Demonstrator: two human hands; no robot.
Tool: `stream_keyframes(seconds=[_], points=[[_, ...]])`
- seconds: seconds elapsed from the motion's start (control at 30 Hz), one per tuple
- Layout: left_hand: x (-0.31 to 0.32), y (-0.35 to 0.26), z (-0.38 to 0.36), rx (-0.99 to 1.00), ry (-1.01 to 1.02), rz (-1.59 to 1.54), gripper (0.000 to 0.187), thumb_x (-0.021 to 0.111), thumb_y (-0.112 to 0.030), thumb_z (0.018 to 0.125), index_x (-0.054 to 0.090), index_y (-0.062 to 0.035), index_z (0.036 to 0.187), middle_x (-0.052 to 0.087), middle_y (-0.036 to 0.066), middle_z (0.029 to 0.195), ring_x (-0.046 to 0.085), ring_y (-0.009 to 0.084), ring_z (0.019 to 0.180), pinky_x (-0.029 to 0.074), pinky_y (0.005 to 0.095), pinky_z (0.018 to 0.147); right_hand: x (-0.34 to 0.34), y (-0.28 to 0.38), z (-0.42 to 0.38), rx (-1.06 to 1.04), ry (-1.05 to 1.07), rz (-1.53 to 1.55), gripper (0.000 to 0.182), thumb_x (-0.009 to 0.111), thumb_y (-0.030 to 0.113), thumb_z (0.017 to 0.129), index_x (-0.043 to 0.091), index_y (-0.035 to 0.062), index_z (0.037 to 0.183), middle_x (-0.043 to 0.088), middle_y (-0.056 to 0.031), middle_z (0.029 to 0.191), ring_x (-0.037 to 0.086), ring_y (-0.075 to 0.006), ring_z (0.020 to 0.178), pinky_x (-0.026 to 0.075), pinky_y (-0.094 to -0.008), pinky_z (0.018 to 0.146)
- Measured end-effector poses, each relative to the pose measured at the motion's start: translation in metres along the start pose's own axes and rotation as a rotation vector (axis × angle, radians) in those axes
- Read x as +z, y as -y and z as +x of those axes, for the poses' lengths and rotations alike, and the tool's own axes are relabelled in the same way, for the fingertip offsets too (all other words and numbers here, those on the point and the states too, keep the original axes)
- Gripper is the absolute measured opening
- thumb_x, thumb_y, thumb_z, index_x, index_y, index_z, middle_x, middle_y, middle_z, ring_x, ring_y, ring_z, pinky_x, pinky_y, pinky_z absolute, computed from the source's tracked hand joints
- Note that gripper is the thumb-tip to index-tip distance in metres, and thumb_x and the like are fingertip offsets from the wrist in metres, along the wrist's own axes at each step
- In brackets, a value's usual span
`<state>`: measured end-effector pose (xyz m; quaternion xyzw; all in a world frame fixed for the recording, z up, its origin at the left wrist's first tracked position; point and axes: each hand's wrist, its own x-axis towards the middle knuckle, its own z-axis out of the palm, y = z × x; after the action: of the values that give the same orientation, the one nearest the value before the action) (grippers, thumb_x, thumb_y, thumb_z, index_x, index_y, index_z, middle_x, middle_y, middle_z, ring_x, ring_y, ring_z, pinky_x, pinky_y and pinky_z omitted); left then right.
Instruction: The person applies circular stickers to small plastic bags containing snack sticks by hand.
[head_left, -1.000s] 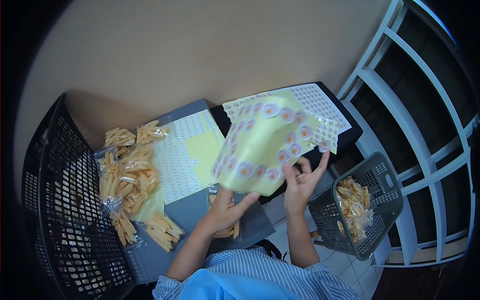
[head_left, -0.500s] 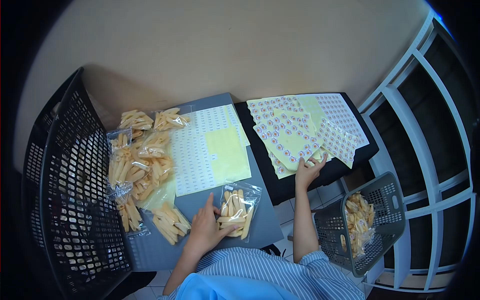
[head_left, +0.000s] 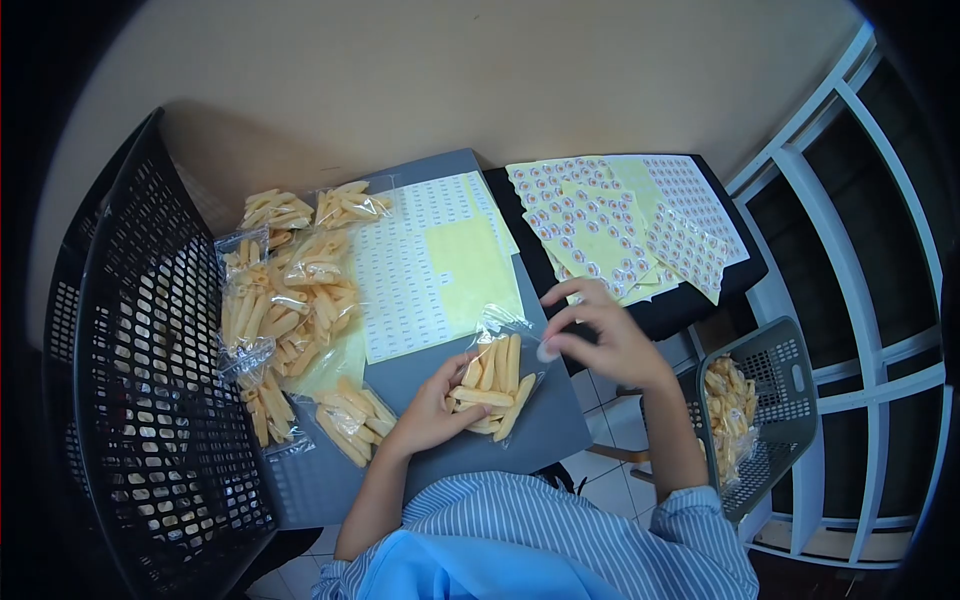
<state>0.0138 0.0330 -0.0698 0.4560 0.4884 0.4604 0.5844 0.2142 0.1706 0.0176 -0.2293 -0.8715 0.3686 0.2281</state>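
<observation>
My left hand point(head_left: 442, 408) grips the lower left side of a clear plastic bag of pale yellow stick snacks point(head_left: 492, 385) on the grey table point(head_left: 440, 462), its thumb across the front. Just right of the bag, my right hand point(head_left: 605, 335) pinches a small round sticker point(head_left: 547, 352) between thumb and forefinger, the other fingers curled above. The sticker is apart from the bag. Behind the bag lies a sheet of small printed labels point(head_left: 400, 275) with a bare yellow backing area. Sheets of round stickers point(head_left: 590, 235) lie on the black surface to the right.
Several filled snack bags point(head_left: 300, 300) are heaped at the table's left, with another bag point(head_left: 355, 420) nearer me. A tall dark perforated basket point(head_left: 160, 370) stands at far left. A green-grey basket point(head_left: 775, 400) with more snack bags is low on the right, beside white shelving point(head_left: 820, 230).
My right hand has left the sticker sheets and come left towards the bag with a round sticker. My left hand has closed on the bag's side. The view has shifted slightly.
</observation>
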Motion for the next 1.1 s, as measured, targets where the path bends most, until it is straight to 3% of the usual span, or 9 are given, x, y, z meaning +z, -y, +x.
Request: stream_keyframes(seconds=[0.1,0.33,0.5,0.63,1.1], points=[[0.001,-0.003,-0.001,0.025,0.028,0.037,0.067,0.067,-0.006,0.073,0.03,0.003,0.128,0.049,0.016,0.115,0.049,0.0194,0.107,0.04,0.0304,0.091,0.023,0.014,0.012,-0.049,0.209,-0.072,0.008,0.064,0.012,0.071,0.062,0.0047,0.074,0.051,-0.0075,0.1,0.043,-0.0244,0.102,0.035,-0.035,0.088],[0.0,0.003,-0.002,0.058,0.026,0.03,0.068,0.068,-0.007,0.072,0.031,0.0037,0.127,0.05,0.015,0.114,0.05,0.0191,0.106,0.041,0.0305,0.09,0.037,0.017,0.02,-0.09,0.329,-0.225,0.007,0.062,0.013,0.071,0.063,0.006,0.073,0.052,-0.0063,0.098,0.044,-0.023,0.102,0.036,-0.0343,0.086],[0.0,0.002,-0.002,0.016,0.021,-0.036,0.069,0.068,-0.004,0.073,0.028,0.0002,0.129,0.049,0.011,0.115,0.048,0.0164,0.106,0.04,0.029,0.091,0.045,0.016,0.015,-0.015,0.234,-0.184,0.009,0.065,0.013,0.069,0.064,0.0047,0.071,0.053,-0.0064,0.098,0.045,-0.0231,0.101,0.036,-0.0349,0.086],[0.001,0.004,-0.002,0.049,-0.001,-0.002,0.066,0.067,-0.007,0.073,0.029,-0.0002,0.128,0.05,0.015,0.115,0.049,0.019,0.107,0.04,0.0306,0.09,0.05,0.016,0.01,0.085,0.193,-0.155,0.01,0.068,0.013,0.068,0.063,0.0041,0.069,0.054,-0.0067,0.099,0.045,-0.0232,0.1,0.037,-0.0342,0.086],[0.0,0.0,-0.002,0.015,0.032,-0.018,0.069,0.064,-0.002,0.075,0.024,-0.0002,0.131,0.043,0.012,0.121,0.045,0.0173,0.111,0.038,0.0302,0.094,0.057,0.014,0.01,0.051,0.162,-0.203,0.008,0.066,0.012,0.067,0.064,0.0049,0.071,0.053,-0.0066,0.099,0.045,-0.0241,0.1,0.037,-0.0348,0.085]])
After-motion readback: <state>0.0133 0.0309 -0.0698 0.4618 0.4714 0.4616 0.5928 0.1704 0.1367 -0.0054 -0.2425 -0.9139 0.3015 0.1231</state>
